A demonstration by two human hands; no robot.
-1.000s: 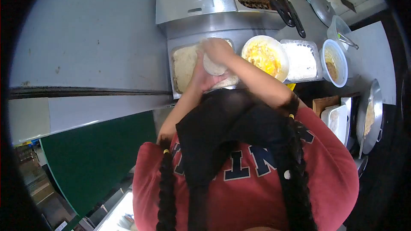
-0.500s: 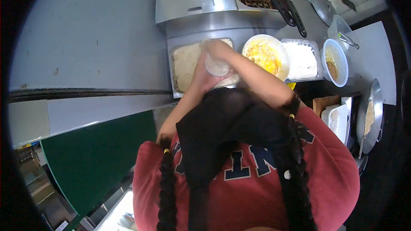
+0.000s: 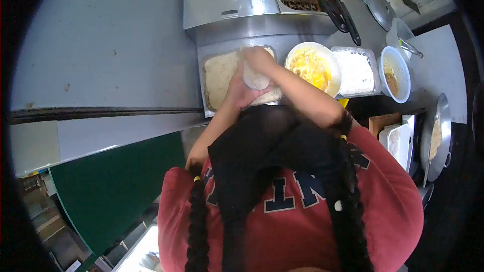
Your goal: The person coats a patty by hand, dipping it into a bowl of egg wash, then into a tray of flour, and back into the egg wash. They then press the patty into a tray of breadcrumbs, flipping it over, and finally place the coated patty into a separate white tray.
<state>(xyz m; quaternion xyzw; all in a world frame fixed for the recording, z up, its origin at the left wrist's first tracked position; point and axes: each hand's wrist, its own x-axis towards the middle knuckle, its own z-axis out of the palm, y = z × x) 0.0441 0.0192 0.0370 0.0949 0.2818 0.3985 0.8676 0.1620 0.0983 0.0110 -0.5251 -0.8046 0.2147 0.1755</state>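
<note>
Over a metal tray (image 3: 215, 83) of pale crumbs, my left hand (image 3: 242, 90) is wrapped round the lower side of a round whitish object (image 3: 256, 77), perhaps a cup or container. My right hand (image 3: 258, 59) is closed at the object's upper end, with blurred fingers; what it grips there is hidden. To the right of the tray stands a white bowl (image 3: 312, 68) of yellow egg mixture. Beyond that is a clear container (image 3: 355, 70) of white powder.
A steel fryer (image 3: 232, 0) with a lid stands behind the tray, black-handled baskets (image 3: 343, 17) beside it. At the right are a blue-white bowl (image 3: 396, 74), a clear bowl (image 3: 400, 32), a white tray (image 3: 396, 143) and a large metal pan (image 3: 437, 138).
Both hands stay over the crumb tray with the whitish object between them. My right hand has shifted very slightly.
</note>
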